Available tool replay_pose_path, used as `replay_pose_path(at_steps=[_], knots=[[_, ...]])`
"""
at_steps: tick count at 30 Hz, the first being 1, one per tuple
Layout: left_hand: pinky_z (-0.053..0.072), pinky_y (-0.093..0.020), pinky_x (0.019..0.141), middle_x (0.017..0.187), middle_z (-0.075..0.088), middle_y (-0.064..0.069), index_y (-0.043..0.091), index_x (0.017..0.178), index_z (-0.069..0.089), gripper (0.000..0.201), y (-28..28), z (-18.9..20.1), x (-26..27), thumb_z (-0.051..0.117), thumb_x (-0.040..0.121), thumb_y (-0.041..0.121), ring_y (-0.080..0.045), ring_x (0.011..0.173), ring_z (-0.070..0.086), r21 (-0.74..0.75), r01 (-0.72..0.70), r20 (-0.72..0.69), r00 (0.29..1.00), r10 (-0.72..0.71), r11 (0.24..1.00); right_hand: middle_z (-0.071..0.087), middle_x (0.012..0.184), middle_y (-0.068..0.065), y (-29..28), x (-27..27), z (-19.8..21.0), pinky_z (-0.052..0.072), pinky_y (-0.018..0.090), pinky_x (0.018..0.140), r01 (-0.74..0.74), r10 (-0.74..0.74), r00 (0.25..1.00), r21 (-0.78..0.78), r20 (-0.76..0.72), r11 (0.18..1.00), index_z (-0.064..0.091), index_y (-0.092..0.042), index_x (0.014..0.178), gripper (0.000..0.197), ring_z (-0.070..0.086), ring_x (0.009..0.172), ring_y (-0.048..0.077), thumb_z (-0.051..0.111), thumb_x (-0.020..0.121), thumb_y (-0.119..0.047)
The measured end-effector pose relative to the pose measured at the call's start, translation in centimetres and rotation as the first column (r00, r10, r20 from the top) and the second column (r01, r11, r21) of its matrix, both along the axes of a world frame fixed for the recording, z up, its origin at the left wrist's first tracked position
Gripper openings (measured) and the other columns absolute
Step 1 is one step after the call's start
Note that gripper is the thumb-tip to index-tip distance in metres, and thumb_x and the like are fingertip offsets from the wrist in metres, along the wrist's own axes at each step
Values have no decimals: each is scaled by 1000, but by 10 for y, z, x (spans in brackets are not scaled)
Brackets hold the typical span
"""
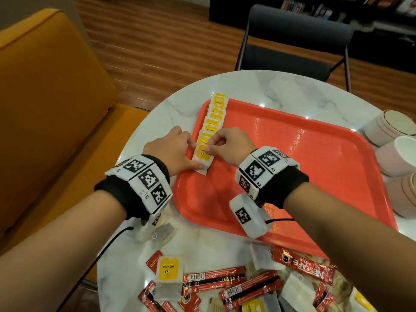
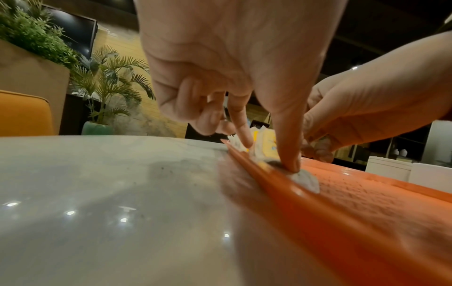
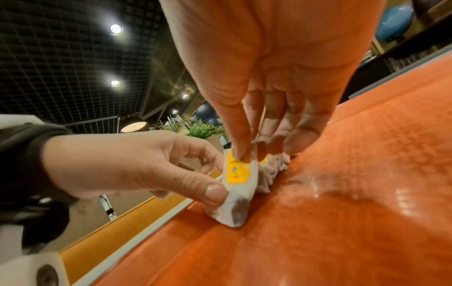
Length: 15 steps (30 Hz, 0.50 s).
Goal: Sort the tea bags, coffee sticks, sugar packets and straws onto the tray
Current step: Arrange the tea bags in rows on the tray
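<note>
A red tray (image 1: 292, 165) lies on the round marble table (image 1: 281, 86). Along its left rim runs a row of tea bags (image 1: 215, 113) with yellow tags. Both hands are on the nearest tea bag (image 1: 202, 154) of that row. My left hand (image 1: 195, 155) holds its left edge, and the thumb presses the lower end onto the tray. My right hand (image 1: 209, 147) pinches the top of its yellow tag. The right wrist view shows this tea bag (image 3: 238, 174) tilted up off the tray (image 3: 342, 193). Loose coffee sticks (image 1: 225, 280) and another tea bag (image 1: 167, 273) lie near me.
Several pale cups (image 1: 391, 127) stand at the table's right edge beside the tray. One bare tea bag (image 1: 162, 233) lies under my left wrist. A dark chair (image 1: 299, 41) stands behind the table and an orange sofa (image 1: 45, 109) on the left.
</note>
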<state>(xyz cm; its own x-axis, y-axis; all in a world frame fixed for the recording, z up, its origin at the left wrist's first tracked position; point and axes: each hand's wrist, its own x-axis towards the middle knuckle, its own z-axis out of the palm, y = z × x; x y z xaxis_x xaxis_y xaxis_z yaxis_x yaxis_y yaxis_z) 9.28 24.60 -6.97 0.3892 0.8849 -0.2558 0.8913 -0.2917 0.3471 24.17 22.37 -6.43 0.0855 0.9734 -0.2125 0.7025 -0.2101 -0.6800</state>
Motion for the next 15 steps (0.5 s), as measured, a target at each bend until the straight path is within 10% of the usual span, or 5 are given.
replay_pose_path(at_steps=[15], knots=[[36, -31, 71, 100, 37, 5, 22, 100, 46, 48, 3, 3, 8, 70, 72, 53, -16, 83, 47, -9, -20, -42, 999, 19, 1000, 44, 69, -8, 10, 2, -8, 31, 12, 56, -31, 24, 995, 73, 97, 997, 66, -10, 93, 14, 47, 78, 12, 66, 82, -18]])
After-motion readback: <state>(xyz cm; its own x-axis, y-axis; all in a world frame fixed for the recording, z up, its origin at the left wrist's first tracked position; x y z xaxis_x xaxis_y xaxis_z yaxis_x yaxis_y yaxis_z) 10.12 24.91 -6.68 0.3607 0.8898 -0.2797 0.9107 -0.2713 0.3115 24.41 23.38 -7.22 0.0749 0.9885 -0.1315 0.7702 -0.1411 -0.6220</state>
